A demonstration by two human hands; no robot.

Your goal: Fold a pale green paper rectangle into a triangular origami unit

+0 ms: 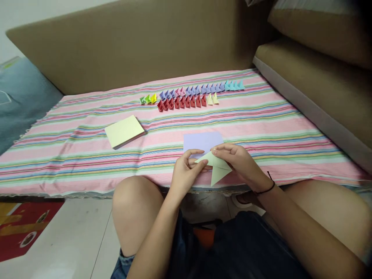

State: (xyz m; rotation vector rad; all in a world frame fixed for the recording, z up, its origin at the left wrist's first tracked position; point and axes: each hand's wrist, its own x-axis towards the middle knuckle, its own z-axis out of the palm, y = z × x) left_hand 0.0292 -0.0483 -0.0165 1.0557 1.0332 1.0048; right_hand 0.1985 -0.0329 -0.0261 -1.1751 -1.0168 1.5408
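Note:
A pale yellow-green sheet of paper (220, 170), folded into a triangular shape with a flap pointing down, is held between both hands above the front edge of the seat. My left hand (188, 170) pinches its left corner between thumb and fingers. At the upper right edge, my right hand (236, 159) grips the paper with thumb and fingertips. Behind the hands lies a flat lilac sheet (202, 141), partly covered by them. To the left rests a stack of pale yellow square paper (124, 131).
Two rows of small folded paper pieces, including red ones (182, 102) and light blue ones (235, 85), stand farther back on the striped cloth (87, 155). Brown cushions (314, 77) rise at right, a blue pillow (23, 100) at left. A red box (26, 228) sits on the floor.

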